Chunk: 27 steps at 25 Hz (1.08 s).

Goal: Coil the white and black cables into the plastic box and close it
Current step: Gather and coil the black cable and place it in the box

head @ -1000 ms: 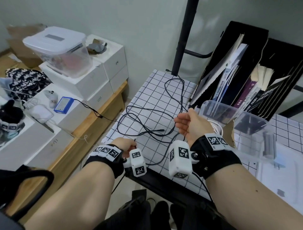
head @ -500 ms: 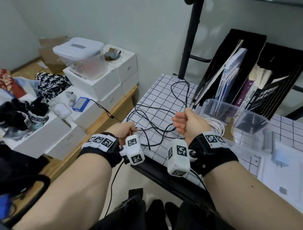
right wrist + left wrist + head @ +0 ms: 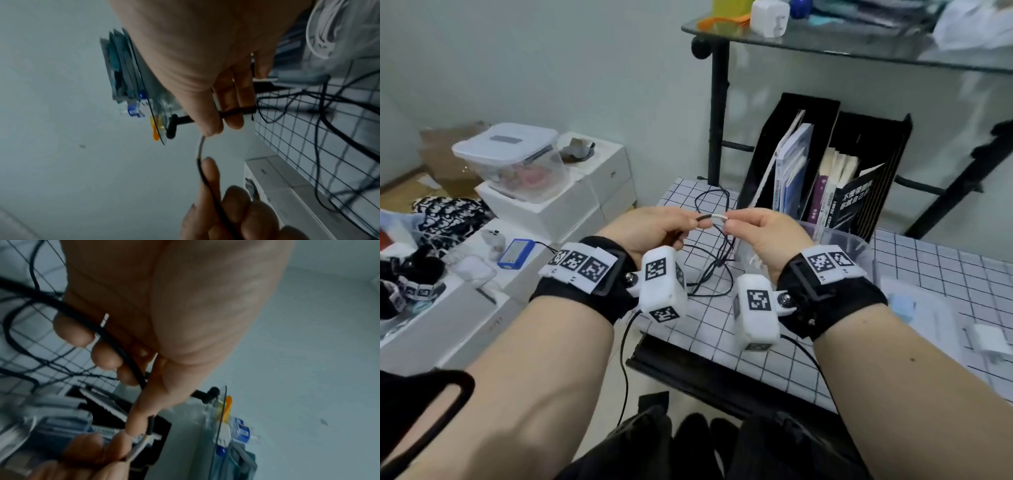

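Both hands are raised over the checked table [image 3: 722,329] and meet in the middle of the head view. My left hand [image 3: 698,222] pinches the black cable [image 3: 704,217] between thumb and forefinger, and the cable runs back through its curled fingers [image 3: 107,358]. My right hand [image 3: 730,224] pinches the same cable just past a short white section [image 3: 200,146]. The rest of the black cable [image 3: 714,270] hangs down in loose loops onto the table. The clear plastic box [image 3: 842,240] stands open behind my right hand, with the white cable [image 3: 320,32] coiled inside.
Black file holders with books [image 3: 825,171] stand behind the box under a glass shelf [image 3: 825,41] on a black post [image 3: 717,120]. A white charger [image 3: 993,342] lies at the right. White boxes and a lidded container [image 3: 510,154] fill the lower bench on the left.
Both hands have lifted off the table and come together, and they now pinch the black cable between them. The head view has tilted upward.
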Each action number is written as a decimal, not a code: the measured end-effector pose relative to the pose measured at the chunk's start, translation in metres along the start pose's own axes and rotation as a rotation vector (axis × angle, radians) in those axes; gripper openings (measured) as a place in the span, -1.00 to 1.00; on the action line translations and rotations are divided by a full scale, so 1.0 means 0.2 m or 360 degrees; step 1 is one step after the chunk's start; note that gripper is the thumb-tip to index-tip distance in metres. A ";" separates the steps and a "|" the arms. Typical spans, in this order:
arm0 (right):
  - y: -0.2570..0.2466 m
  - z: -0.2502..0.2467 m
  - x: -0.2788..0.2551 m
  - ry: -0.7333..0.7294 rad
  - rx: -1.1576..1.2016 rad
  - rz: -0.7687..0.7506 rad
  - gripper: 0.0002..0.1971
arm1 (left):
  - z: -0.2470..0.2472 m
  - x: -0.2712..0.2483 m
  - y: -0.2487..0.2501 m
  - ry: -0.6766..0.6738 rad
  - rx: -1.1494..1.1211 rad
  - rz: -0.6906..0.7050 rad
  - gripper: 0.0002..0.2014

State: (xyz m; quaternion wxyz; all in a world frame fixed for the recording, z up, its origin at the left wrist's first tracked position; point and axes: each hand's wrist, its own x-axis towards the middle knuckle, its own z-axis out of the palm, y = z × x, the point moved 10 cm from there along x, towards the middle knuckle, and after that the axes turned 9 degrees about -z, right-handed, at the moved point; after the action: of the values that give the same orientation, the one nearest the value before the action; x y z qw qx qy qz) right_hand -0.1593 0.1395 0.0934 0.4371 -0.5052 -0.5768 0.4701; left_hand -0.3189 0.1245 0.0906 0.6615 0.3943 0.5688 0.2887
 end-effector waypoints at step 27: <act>0.15 -1.15 -0.45 0.1296 0.1748 -0.0214 -0.81 | 1.03 0.24 0.00 -0.0406 0.1596 0.0228 -0.83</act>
State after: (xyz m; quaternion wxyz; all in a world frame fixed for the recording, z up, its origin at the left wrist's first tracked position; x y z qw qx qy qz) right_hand 0.0805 0.0742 0.1013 0.8401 -0.3098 -0.0748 0.4390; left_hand -0.1086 0.1260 0.0743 0.4340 0.7325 0.5238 -0.0248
